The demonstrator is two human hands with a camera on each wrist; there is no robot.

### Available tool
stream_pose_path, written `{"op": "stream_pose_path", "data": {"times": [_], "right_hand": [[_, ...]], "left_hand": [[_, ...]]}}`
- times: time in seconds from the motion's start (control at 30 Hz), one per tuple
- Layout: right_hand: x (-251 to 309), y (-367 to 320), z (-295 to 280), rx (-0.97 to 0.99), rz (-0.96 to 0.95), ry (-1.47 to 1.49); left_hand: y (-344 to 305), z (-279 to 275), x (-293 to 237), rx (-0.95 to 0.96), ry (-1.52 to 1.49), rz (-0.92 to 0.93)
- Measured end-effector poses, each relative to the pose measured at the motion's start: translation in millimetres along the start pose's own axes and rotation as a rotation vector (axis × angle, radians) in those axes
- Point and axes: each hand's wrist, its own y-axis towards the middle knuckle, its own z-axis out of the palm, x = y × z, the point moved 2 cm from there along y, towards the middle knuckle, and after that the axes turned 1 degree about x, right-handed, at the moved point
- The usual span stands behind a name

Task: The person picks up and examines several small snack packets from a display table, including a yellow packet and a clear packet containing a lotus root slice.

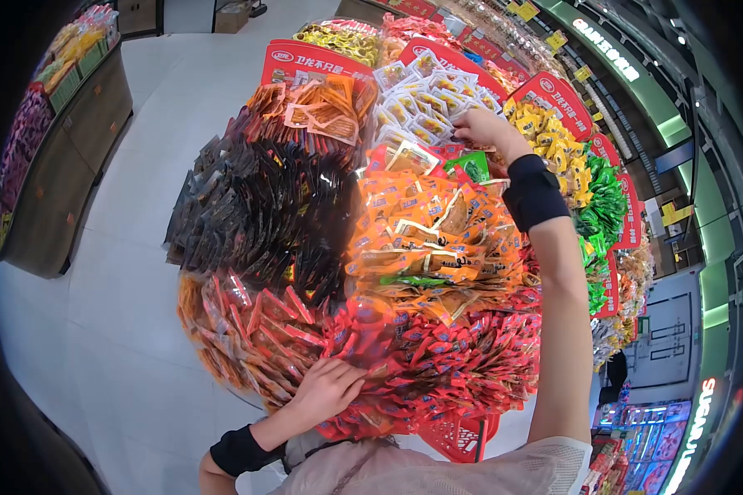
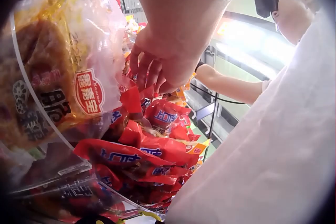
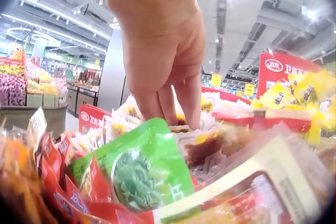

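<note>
The left hand (image 1: 328, 388) leans on red packets (image 1: 437, 363), likely for balance, fingers (image 1: 351, 381) bent, grip unclear; the right hand (image 1: 480, 128) reaches, released fingers touching white packets (image 1: 425, 103).

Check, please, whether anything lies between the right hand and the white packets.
Nothing visible does: the right hand is down at the white packets, fingertips among them. The green packet lies nearer the wrist, not between.

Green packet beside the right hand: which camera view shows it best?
The right wrist view: the green packet fills the foreground, its printed picture clear. The head view shows it small, near the right hand. The left wrist view does not show it.
</note>
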Motion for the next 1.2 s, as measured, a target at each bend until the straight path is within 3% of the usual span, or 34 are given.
{"op": "stream_pose_path", "data": {"times": [0.07, 0.3, 0.5, 0.7, 1.0, 1.2], "right_hand": [[-3, -14, -16, -0.069, 0.008, 0.025], [2, -55, -21, 0.122, 0.128, -0.479], [3, -39, 4, -0.051, 0.111, -0.612], [-2, -28, -2, -0.135, 0.278, -0.397], [4, -18, 4, -0.169, 0.232, -0.287], [22, -23, -4, -0.165, 0.302, -0.208]], "left_hand": [[-1, 1, 1, 0.004, -0.004, 0.004], [2, 0, 0, 0.024, -0.023, -0.019], [0, 3, 4, 0.017, -0.022, -0.006], [1, 3, 5, 0.018, -0.022, -0.016], [1, 2, 5, 0.004, -0.015, -0.001], [2, 4, 7, 0.023, -0.019, -0.012]]}}
